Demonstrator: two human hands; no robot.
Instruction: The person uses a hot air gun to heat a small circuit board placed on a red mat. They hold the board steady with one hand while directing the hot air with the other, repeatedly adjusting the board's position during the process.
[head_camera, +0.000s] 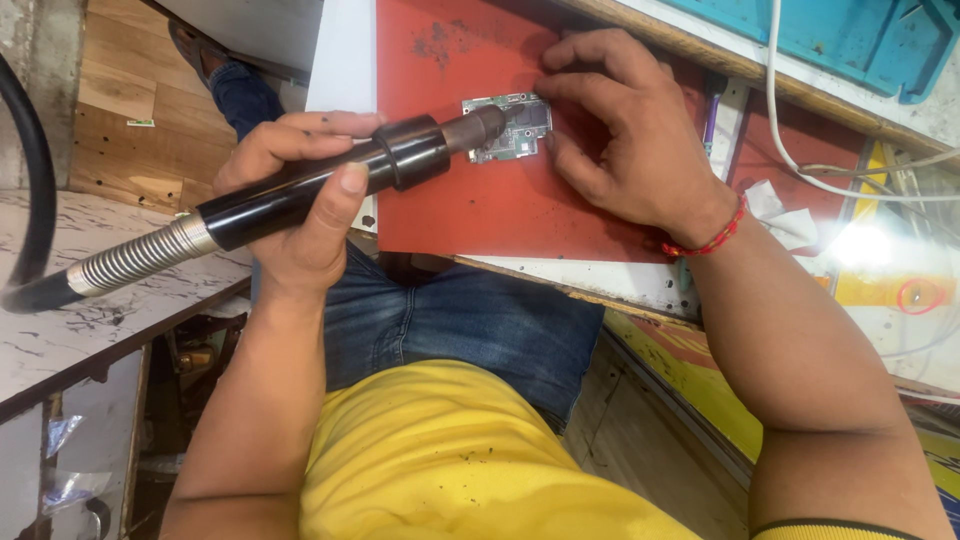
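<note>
Two hands meet at a small circuit board (508, 128) lying flat on a red mat (470, 200). The right hand (625, 130) pins the board's right edge with closed fingertips. The left hand (300, 195) grips a black hot-air wand (300, 190), whose long axis slants up-right, its nozzle over the board's left end.

Labels and signage in view: two items, no screens or packages.

Small green rectangular sticker label (140, 123) sits on the wooden floor plank at upper left. Yellow printed sign panel with red and blue markings (690, 370) runs along the bench front at lower right (partly hidden behind the forearm, lettering too cropped to make out).
</note>
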